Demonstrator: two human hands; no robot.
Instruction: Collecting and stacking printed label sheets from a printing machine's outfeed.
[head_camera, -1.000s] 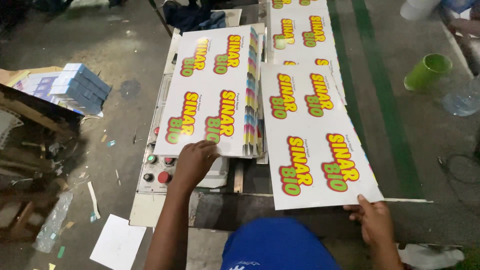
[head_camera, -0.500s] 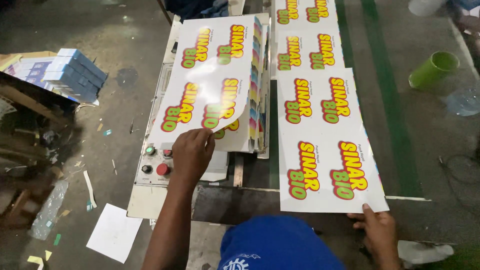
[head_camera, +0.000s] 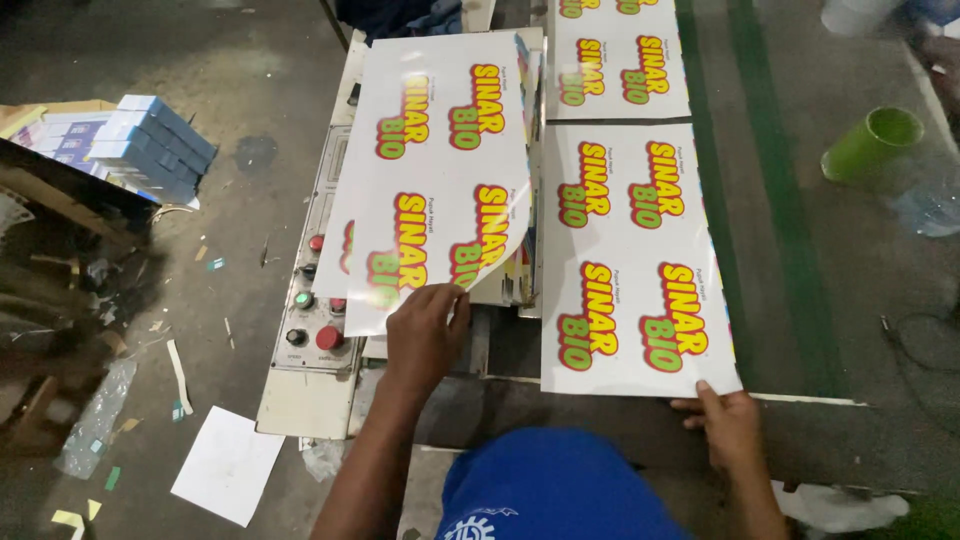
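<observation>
My left hand (head_camera: 425, 335) pinches the near edge of a glossy white printed sheet (head_camera: 440, 170), which bows up off the stack of sheets (head_camera: 528, 120) beneath it. The sheet bears several red, yellow and green logos. My right hand (head_camera: 728, 428) holds the near right corner of a second printed sheet (head_camera: 630, 260) that lies flat on the machine bed (head_camera: 800, 240), to the right of the stack. Another like sheet (head_camera: 615, 60) lies beyond it.
A control panel (head_camera: 315, 320) with red, green and black buttons sits left of the stack. A green cup (head_camera: 872, 140) lies on the bed at right. Blue boxes (head_camera: 150, 145) rest on a crate at left. Paper scraps and a white sheet (head_camera: 228, 465) litter the floor.
My left hand has taken hold of the top sheet's near edge and lifted it off the stack, so it curls upward. The right hand has stayed at the flat sheet's corner.
</observation>
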